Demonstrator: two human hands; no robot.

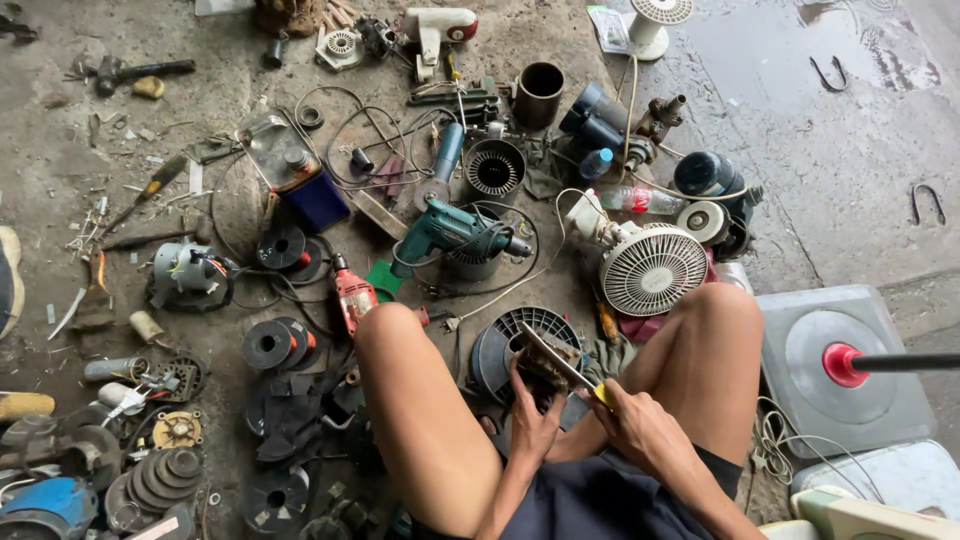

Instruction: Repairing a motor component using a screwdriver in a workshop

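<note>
- Your left hand (535,420) grips one dark motor part (548,365) between your knees, just above its fingers.
- Your right hand (640,430) is closed on one yellow-handled blade (560,362); its long axis slants up-left across the part.
- One round black fan guard (505,340) lies on the floor directly behind.

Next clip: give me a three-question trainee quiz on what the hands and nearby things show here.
1. True or false: the right hand grips a yellow-handled flat blade tool.
2. What does the left hand steady? A) teal electric drill B) dark grimy metal part C) white fan
3. Fill in: the white round fan grille lies just beyond the person's ____ knee.

Key: 1 true. 2 B, the dark grimy metal part; the teal electric drill lies untouched on the floor. 3 right.
</note>
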